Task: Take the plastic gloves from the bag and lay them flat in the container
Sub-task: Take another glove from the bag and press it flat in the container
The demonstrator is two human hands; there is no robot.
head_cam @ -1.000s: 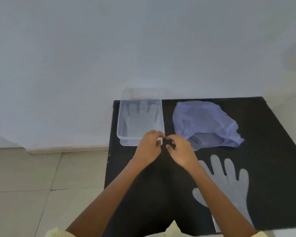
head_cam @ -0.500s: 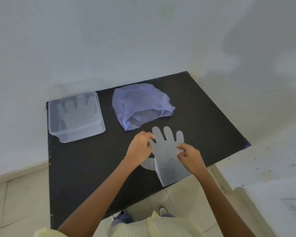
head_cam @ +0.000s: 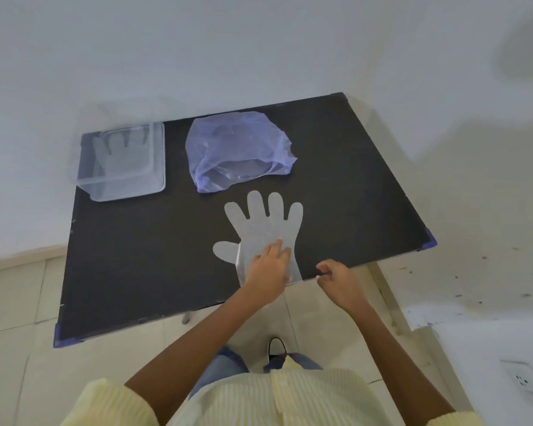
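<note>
Flat on table (head_cam: 136, 256), plastic glove (head_cam: 265, 229), fingers pointing away

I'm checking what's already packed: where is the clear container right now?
In the head view the clear container sits at the table's far left corner, left of the purple bag, with a plastic glove flat inside.

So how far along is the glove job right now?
One plastic glove already lies flat in the clear container. A second glove is spread on the black table, with the left hand pressing its cuff and the right hand beside it, empty. It still needs moving over; the purple bag may hold more.
</note>
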